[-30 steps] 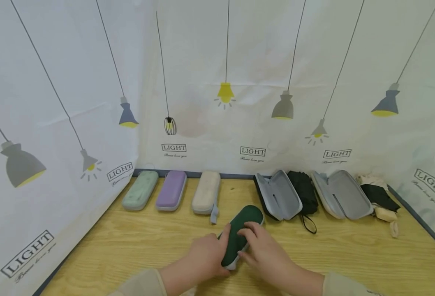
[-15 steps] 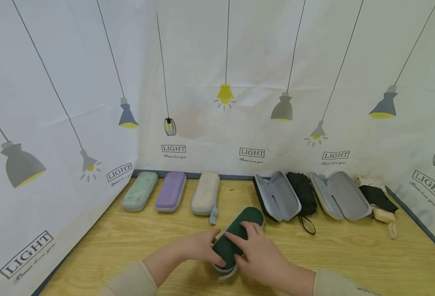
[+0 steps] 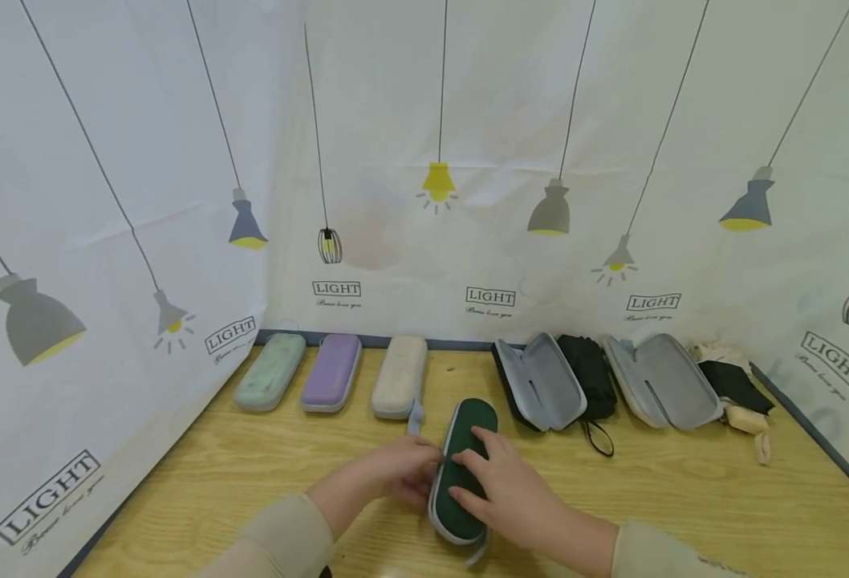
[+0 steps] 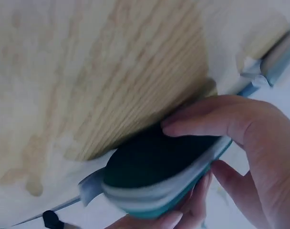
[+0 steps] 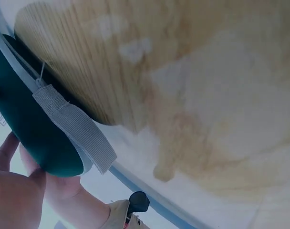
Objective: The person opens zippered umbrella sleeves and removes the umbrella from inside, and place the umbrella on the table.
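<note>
A dark green hard zip case (image 3: 462,515) is tilted between my hands above the table's middle, a pale grey zip band along its edge. My left hand (image 3: 400,468) grips its left side; the left wrist view shows the fingers across the underside and the thumb by the zip band. From the right, my right hand (image 3: 514,486) holds the case, its curved fingers and thumb on the green top face. A ribbed grey strap (image 5: 76,129) hangs off the near end in the right wrist view. The zip pull is not discernible.
Along the back of the wooden table (image 3: 251,482) lie closed mint (image 3: 271,373), purple (image 3: 331,373) and cream (image 3: 400,377) cases. Rightward are two opened grey-lined cases (image 3: 562,385), a black fabric bundle (image 3: 589,377) with a loop, and a black-and-beige bundle (image 3: 737,389).
The green case has turned from leaning right to nearly straight away from me, its zip side now facing left. My left hand has shifted from the near end to the left side.
</note>
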Tool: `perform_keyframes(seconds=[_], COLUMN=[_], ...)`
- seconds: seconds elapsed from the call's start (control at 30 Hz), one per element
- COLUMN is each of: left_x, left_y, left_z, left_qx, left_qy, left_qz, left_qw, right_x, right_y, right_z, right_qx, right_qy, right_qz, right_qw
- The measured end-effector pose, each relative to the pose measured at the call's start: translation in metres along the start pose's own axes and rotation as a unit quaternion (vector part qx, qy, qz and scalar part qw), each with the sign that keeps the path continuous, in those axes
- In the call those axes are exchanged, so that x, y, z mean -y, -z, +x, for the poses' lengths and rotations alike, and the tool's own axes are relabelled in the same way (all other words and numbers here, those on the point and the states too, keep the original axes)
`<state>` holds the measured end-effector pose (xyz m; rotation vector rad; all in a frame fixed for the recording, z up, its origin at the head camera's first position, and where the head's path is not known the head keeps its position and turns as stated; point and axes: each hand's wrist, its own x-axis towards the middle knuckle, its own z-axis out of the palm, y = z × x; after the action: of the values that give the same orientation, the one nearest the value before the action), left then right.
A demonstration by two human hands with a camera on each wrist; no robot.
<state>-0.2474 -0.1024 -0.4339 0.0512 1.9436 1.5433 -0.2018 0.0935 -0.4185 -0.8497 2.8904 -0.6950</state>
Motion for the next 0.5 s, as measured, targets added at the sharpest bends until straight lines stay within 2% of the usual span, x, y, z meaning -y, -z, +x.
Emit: perform_keyframes(seconds=[0.17,0.27,0.33,0.4,0.5], left_x=[0.005,0.012,0.015,0.016,0.015], left_y=[0.012,0.02,0.022,0.024,0.025], left_z=[0.013,0.018,0.019,0.018,0.015], left_qx=[0.055,0.073,0.078,0.084,0.104], left_qy=[0.037,0.048,0.051,0.051,0.048], left_qz=[-0.014,-0.011,-0.018,-0.024,-0.027], left_qw=[0.9977,0.9961,0.9955,0.9949,0.993], right_x=[-0.003,-0.004,-0.005,-0.007,-0.011], right_y=[0.002,0.005,0.006,0.008,0.011], right_z=[0.001,-0.001,-0.002,-0.003,-0.003], right_qx=[0.011,-0.004,-0.01,-0.011,0.006], right_qy=[-0.036,-0.034,-0.009,0.036,0.111], right_qz=[0.003,-0.014,-0.026,-0.046,-0.043], right_qw=[0.999,0.999,1.0,0.998,0.993])
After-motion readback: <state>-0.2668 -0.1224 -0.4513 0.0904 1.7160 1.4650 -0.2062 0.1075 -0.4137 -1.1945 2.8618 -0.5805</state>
